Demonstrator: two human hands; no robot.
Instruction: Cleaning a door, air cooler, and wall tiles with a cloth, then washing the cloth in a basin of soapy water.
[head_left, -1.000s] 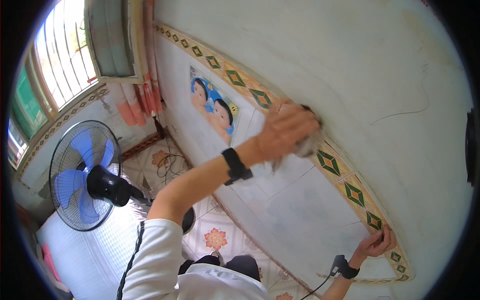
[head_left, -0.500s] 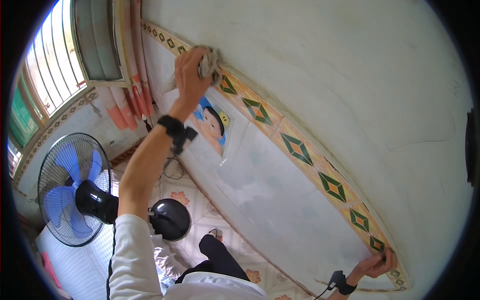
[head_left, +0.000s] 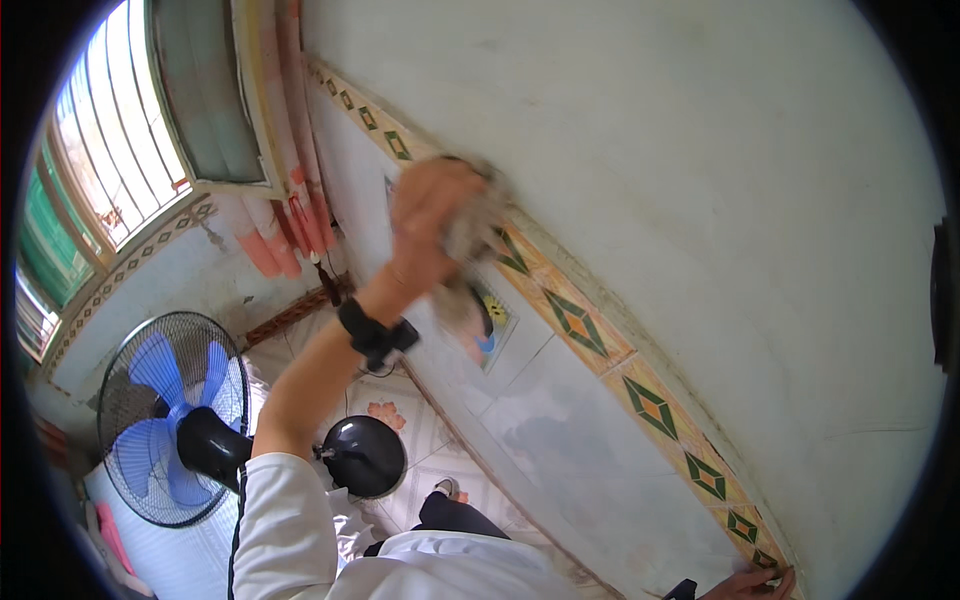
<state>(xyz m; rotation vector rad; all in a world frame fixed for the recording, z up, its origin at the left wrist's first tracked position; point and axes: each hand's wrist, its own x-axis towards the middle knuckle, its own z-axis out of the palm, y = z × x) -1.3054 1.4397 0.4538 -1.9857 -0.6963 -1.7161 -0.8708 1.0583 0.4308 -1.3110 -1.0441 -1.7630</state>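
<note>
My left hand is closed around a crumpled grey cloth and presses it on the patterned tile border along the wall. Hand and cloth are smeared by motion. Just below them, a colourful picture on the white wall tiles is partly covered by the hand and the hanging cloth. At the lower right, my right hand rests with its fingers stretched onto the near end of the border; it appears to hold nothing. The frame's lower edge cuts it off.
To the left stands a black fan with blue blades, close to my left arm. A round black fan base is on the tiled floor. Beyond are a barred window, pink and white curtains and a pale bed surface.
My left hand and the cloth have come nearer along the border and now cover part of the picture. The whole view has shifted, and my right hand sits lower in it.
</note>
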